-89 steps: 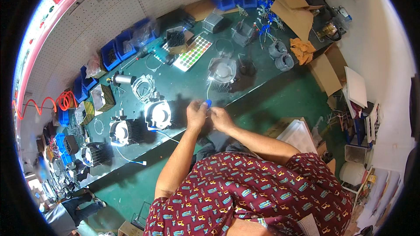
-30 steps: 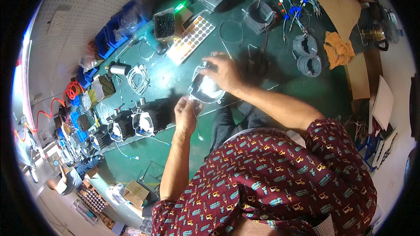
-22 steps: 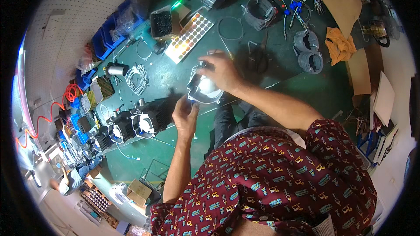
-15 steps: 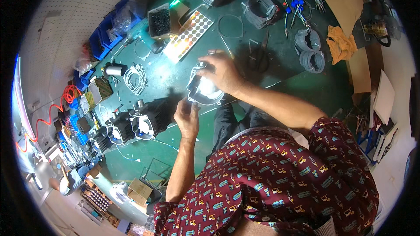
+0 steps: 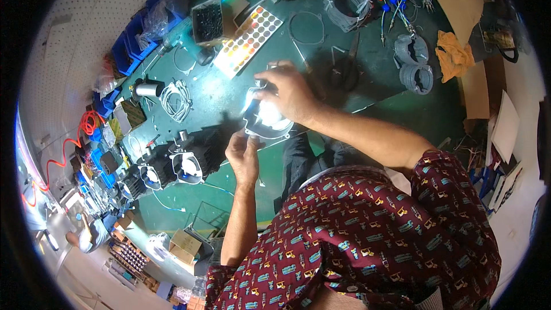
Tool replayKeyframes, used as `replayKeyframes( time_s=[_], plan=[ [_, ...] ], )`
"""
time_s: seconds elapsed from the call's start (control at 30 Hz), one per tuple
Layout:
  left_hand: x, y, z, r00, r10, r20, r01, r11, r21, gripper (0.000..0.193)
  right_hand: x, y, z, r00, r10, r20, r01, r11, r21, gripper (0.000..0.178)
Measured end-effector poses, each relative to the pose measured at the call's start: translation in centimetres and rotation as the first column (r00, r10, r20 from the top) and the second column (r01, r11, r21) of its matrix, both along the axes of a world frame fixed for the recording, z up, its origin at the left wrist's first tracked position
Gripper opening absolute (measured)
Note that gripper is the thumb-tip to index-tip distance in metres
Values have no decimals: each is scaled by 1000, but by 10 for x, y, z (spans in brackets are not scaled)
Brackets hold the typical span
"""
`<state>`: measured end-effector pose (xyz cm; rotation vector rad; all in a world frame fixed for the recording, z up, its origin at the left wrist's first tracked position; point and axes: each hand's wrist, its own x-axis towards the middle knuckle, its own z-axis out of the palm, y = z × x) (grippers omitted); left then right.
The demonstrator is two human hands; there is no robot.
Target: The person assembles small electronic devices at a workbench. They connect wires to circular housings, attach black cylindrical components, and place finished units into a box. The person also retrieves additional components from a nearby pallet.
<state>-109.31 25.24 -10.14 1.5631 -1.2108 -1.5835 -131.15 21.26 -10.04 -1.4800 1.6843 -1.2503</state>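
Observation:
Over the near edge of the bench, a metal housing (image 5: 265,131) with an irregular flanged rim is held up between my hands. Its inside glares bright white, so detail there is lost. My right hand (image 5: 291,93) grips the far side from above, fingers curled over the rim. At the near left corner, my left hand (image 5: 243,156) pinches the housing with thumb and fingers. To the left stand several similar dark finned housings (image 5: 188,166) with pale open faces. A sheet of round stickers (image 5: 248,43) lies just beyond my right hand.
Scissors (image 5: 345,72), a thin ring gasket (image 5: 306,27) and a bundle of grey cable (image 5: 176,101) lie on the green bench. Farther off are a box of small black parts (image 5: 208,22), a teal power drill (image 5: 189,40), cable coils (image 5: 348,6) and an orange cloth (image 5: 453,56).
The view has shifted slightly. Both hands keep their hold on the housing, which looks slightly turned, with a brighter glare inside.

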Motion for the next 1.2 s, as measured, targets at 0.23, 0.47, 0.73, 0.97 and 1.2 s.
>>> replayKeyframes(
  time_s=[0.23,0.47,0.73,0.97,1.2],
  plan=[
    [4,-6,-4,992,-27,124,38,996,-86,12,12,-6,3,1000,-26,-18,26,999,28,36],
    [14,-3,-7,974,34,223,-23,998,-51,7,34,-11,7,993,26,-115,-30,999,-32,31],
    [17,-8,1,994,83,71,-92,987,135,9,40,-14,11,985,36,-167,-40,999,-22,32],
    [24,-13,2,995,80,-56,-64,968,244,10,40,-15,3,988,40,-151,-44,999,-23,36],
    [32,-15,2,899,210,-383,46,828,560,15,18,-15,11,990,99,-102,-92,993,74,36]
  ],
)
